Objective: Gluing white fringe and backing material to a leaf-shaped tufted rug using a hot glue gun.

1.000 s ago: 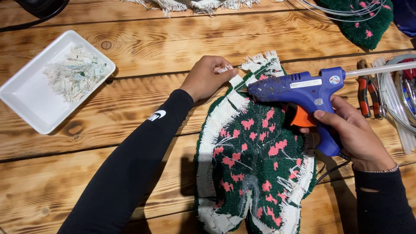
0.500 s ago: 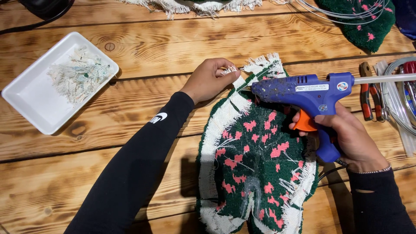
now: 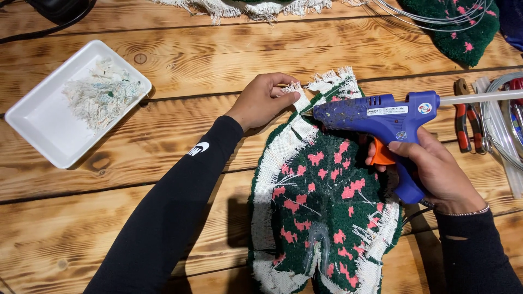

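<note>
Green tufted piece (image 3: 327, 212) with pink flecks lies face down near the middle of the front edge of the wooden tabletop (image 3: 180, 136), its white fringed backing border turned inward along the rim.

Head view: the left hand (image 3: 261, 100) pinches a flap of the white border (image 3: 297, 100) at the piece's far end, thumb and fingers closed on it, folding it onto the green back. The right hand (image 3: 436, 171) has its grip clenched around the handle of a blue hot glue gun (image 3: 376, 114), one finger on the orange trigger, and the nozzle points at the seam just beside the pinched flap. A clear glue stick (image 3: 479, 97) juts from the gun's rear toward the right edge.

Judging by how it lies, the border down the left side already looks folded and stuck flat, while the fringe on the right side and at the near end is loose and frayed, so a good share of the rim seems left to glue. Whether glue is coming out of the nozzle I cannot tell at this angle.

A white tray (image 3: 38, 125) of thread trimmings sits toward the left edge. Pliers (image 3: 463, 117) and wire coils (image 3: 504, 128) lie at the right edge, and a second green piece (image 3: 468, 32) is at the far right corner.
</note>
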